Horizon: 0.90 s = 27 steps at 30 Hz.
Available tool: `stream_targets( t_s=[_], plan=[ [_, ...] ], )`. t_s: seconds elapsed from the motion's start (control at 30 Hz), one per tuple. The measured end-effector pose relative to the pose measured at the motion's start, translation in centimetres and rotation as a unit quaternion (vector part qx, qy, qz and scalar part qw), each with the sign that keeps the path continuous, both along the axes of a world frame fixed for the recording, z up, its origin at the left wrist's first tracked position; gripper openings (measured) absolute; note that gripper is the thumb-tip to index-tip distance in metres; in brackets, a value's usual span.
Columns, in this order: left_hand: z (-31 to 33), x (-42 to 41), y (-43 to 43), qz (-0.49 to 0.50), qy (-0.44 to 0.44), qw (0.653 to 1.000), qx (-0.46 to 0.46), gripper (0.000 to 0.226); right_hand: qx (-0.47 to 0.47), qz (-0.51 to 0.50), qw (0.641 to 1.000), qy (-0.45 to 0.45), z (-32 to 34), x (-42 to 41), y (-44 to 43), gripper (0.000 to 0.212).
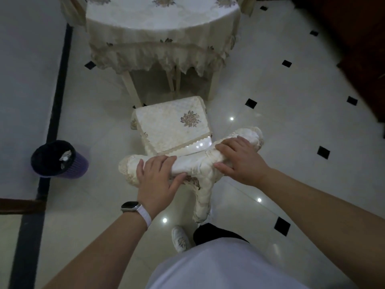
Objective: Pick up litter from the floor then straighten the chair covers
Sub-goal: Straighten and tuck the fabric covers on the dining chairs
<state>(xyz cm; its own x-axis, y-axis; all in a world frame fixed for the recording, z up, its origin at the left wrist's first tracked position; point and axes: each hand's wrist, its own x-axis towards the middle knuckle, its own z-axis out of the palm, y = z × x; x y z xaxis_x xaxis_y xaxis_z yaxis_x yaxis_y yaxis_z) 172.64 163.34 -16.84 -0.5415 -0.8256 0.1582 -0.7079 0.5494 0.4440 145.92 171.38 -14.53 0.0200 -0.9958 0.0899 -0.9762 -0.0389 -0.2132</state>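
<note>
Gripping backrest cover (pixel 193 165) on the chair's top rail: left hand (pixel 159 174) and right hand (pixel 239 158) each curl fingers over it, thumbs on the near side, likely to tug bunched fabric square. Seat cover (pixel 166 130) lies flat. Draped table (pixel 162 28) crowds the chair's front; purple bin (pixel 59 160) stands well apart at left.

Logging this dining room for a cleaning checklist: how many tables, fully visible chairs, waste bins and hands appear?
Round table under cream embroidered cloth: 1
Cream fabric-covered chair, fully visible: 1
Purple waste bin with black liner: 1
Hands, left hand and right hand: 2
Total: 5
</note>
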Motion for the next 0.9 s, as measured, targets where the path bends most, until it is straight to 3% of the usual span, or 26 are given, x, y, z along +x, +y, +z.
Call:
stream_targets(
  t_s=[0.43, 0.9],
  plan=[
    [-0.3, -0.9, -1.9, -0.004, 0.006, 1.000, -0.011, 0.045, -0.113, 0.044, 0.992, 0.034, -2.1, -2.6, -2.9, 0.068],
    [2.6, -2.5, -8.1, 0.003, 0.018, 0.999, -0.049, 0.041, -0.190, 0.041, 0.981, -0.005, 0.0, -4.3, -9.8, 0.074]
  ],
)
